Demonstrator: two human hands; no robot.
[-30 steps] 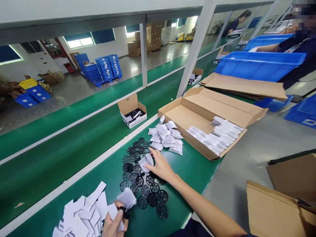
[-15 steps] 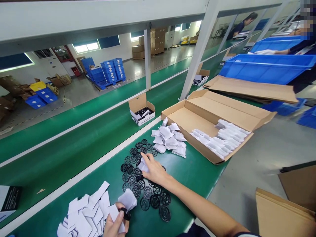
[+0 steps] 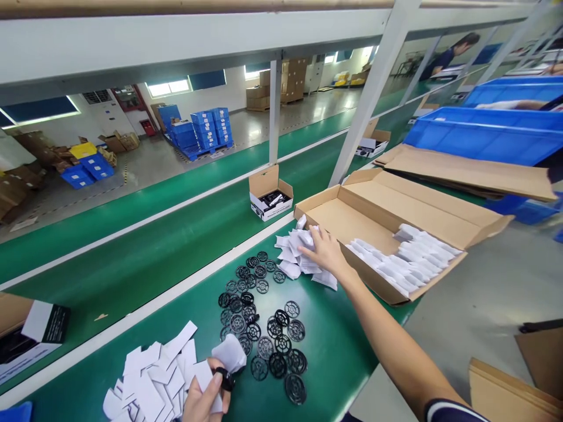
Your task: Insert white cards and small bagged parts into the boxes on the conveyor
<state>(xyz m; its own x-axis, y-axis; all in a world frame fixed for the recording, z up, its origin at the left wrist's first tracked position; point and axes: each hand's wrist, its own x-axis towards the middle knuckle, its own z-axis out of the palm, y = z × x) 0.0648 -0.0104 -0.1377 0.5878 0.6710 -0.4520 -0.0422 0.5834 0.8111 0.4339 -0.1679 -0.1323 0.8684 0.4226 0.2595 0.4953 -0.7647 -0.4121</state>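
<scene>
My left hand (image 3: 206,394), near the front edge, is closed around a white card (image 3: 203,375) and a black ring-shaped part (image 3: 226,380). A white paper packet (image 3: 229,352) sticks out beyond its fingertips. At the pile of white packets (image 3: 288,255), my right hand (image 3: 328,252) reaches over with thumb and fingers around one packet; its palm side is hidden. Black spoked discs (image 3: 265,347) lie scattered between my hands. Left of my left hand is a loose heap of white cards (image 3: 147,384).
A shallow cardboard box (image 3: 378,296) with rows of white packets stands beyond my right hand. Small open cartons (image 3: 271,205) sit on the green conveyor (image 3: 176,246). Blue bins (image 3: 479,138) and flat cardboard (image 3: 466,167) are at right. A white post (image 3: 367,99) rises behind.
My right hand has moved from over the black discs, away and to the right, to the pile of white packets, taking a packet along. My left hand keeps its hold.
</scene>
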